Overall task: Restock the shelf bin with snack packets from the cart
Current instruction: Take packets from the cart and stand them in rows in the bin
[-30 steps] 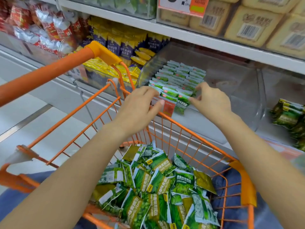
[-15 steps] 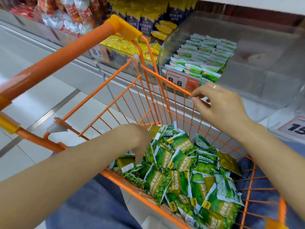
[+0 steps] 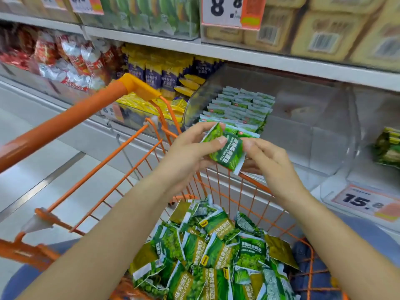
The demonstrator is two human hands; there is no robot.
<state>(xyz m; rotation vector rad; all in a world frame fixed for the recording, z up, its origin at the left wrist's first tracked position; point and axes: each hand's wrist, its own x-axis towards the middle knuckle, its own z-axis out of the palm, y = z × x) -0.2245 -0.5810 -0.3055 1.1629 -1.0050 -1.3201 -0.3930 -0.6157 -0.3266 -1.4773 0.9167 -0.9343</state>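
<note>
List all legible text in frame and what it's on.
"8.8": price sign on the upper shelf edge.
"15.": price tag on the lower right shelf edge; further digits blurred.
"Garlic Flavor": green packets in the cart.
Held packet: Chinese print, not readable here.
Purple packets: blurred.

The clear shelf bin [image 3: 324, 135] is open toward the aisle; green packets [image 3: 240, 107] in rows fill its left part, and its right part is bare floor. The shelf board [image 3: 259, 59] above caps the headroom. The cart's orange wire wall [image 3: 216, 187] rises between the loose snack packets [image 3: 212, 252] in the basket and the bin front. The orange cart handle [image 3: 71, 124] bars the left side.
</note>
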